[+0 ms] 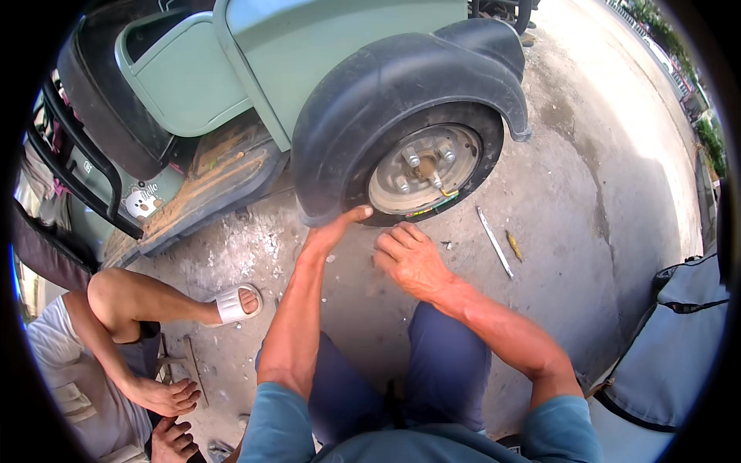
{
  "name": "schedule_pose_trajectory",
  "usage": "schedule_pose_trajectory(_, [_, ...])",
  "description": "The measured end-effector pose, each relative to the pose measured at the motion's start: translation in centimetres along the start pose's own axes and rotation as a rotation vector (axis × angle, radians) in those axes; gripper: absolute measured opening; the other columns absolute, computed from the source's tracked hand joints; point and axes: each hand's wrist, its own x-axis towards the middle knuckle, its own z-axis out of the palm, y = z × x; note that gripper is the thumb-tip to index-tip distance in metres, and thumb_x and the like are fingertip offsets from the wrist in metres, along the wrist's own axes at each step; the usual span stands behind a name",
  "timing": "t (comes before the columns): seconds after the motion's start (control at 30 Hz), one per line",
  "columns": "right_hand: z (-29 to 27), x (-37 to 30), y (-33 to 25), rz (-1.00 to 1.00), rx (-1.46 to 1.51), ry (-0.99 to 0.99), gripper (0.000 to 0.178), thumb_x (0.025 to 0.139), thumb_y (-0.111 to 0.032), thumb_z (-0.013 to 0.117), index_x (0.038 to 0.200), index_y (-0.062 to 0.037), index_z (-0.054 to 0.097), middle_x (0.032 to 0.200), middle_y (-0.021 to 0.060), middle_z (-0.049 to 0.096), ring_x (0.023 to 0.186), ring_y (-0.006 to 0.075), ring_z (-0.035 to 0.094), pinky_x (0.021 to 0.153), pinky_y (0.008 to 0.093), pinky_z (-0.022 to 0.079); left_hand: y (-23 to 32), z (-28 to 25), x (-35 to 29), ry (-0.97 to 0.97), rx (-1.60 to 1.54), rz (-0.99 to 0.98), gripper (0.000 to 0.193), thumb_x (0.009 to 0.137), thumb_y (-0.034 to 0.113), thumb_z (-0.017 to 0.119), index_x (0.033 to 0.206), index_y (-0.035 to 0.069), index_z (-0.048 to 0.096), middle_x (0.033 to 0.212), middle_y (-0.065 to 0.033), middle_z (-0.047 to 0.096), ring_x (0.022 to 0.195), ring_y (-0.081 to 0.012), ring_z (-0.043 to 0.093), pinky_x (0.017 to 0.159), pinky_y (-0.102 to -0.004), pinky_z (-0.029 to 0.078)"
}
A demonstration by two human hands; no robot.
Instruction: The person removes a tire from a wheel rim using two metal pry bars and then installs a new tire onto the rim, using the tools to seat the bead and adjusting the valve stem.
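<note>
A black tyre [491,143] sits round a dusty silver wheel rim [386,171] under a black mudguard [370,85]. Lug studs stick out around the wheel hub [427,167]. My left hand [337,229] is at the tyre's lower left, its thumb laid against the sidewall and its other fingers mostly out of sight. Close by the tyre's bottom edge, my right hand [413,261] has its fingers curled in; its palm faces away, so whatever it may hold is hidden. A yellow-and-green strip [440,204] shows at the rim's lower edge.
On the concrete to the right lie a long silver metal bar [495,241] and a small yellow-brown object [514,246]. The pale green three-wheeler body [347,38] rises ahead. At left sits another person [116,332] in white sandals. A grey-blue padded cover [671,339] stands at right.
</note>
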Motion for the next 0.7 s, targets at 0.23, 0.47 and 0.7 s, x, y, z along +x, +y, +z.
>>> schedule_pose_trajectory(0.23, [-1.2, -15.7, 11.8, 0.778, -0.005, -0.558, 0.028, 0.076, 0.007, 0.057, 0.094, -0.0073, 0.072, 0.106, 0.0125, 0.06, 0.109, 0.0314, 0.06, 0.091, 0.0393, 0.051, 0.1, -0.5, -0.7, -0.068, 0.054, -0.103, 0.072, 0.075, 0.032, 0.086, 0.133, 0.003, 0.055, 0.13, -0.011, 0.058, 0.121, -0.0242, 0.051, 0.109, -0.0368, 0.035])
schedule_pose_trajectory(0.47, [-0.6, -18.6, 10.3, 0.74, -0.229, -0.276, 0.041, 0.083, -0.012, 0.072, 0.122, -0.01, 0.06, 0.11, 0.0122, 0.058, 0.089, 0.0353, 0.066, 0.078, 0.0446, 0.054, 0.2, -0.3, -1.3, -0.085, 0.032, -0.145, 0.088, 0.079, 0.03, 0.082, 0.148, -0.002, 0.037, 0.144, -0.0163, 0.049, 0.136, -0.0268, 0.042, 0.116, -0.0363, 0.027])
schedule_pose_trajectory(0.7, [-1.7, -5.5, 11.9, 0.523, -0.313, 0.024, 0.033, 0.086, -0.026, 0.073, 0.103, -0.0068, 0.053, 0.095, 0.0117, 0.058, 0.079, 0.0315, 0.065, 0.067, 0.0429, 0.055, -1.2, 0.4, -0.9, -0.038, 0.0, -0.036, 0.089, 0.079, 0.025, 0.079, 0.149, -0.005, 0.032, 0.146, -0.0176, 0.047, 0.139, -0.0277, 0.04, 0.118, -0.0362, 0.024])
